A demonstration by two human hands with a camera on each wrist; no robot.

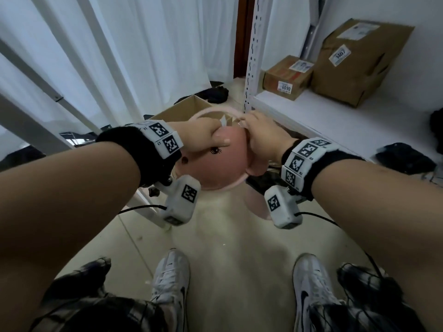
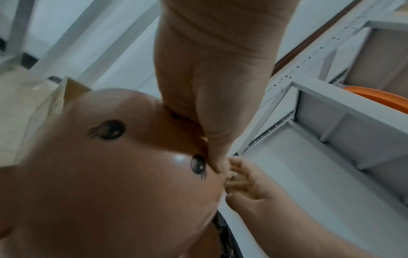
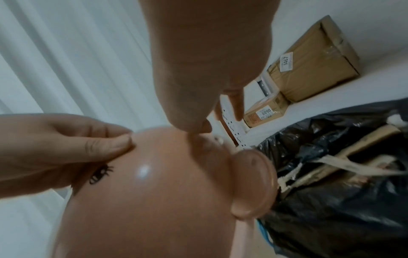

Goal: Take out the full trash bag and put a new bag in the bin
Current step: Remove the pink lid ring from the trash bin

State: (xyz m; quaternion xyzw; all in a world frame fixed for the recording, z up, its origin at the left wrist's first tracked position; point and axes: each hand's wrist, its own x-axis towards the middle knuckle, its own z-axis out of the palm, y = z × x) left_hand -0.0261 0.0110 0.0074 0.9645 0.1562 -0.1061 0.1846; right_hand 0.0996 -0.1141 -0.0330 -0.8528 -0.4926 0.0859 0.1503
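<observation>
- Bin (image 1: pixel 223 164): pink, pig-faced lid with painted eyes and a moulded ear. It sits at centre of the head view, on the floor beside the white shelf unit (image 1: pixel 335 121).
- Left hand (image 1: pixel 203 137): at 10 o'clock on the lid, fingers curled over its upper edge, thumb pressed on the pink face near one eye. Grasping the lid edge.
- Right hand (image 1: pixel 261 135): at 1 o'clock on the lid, fingers bent down onto the rim, next to the left-hand fingertips. Whether it clasps the rim or only presses on it cannot be told.
- Full trash bag (image 3: pixel 331 174): black, with cardboard and paper scraps showing in its open mouth; lies at 3 o'clock of the bin, touching or just beside it.
- Two cardboard parcels (image 1: pixel 359 63) stand on the shelf at 1 o'clock.
</observation>
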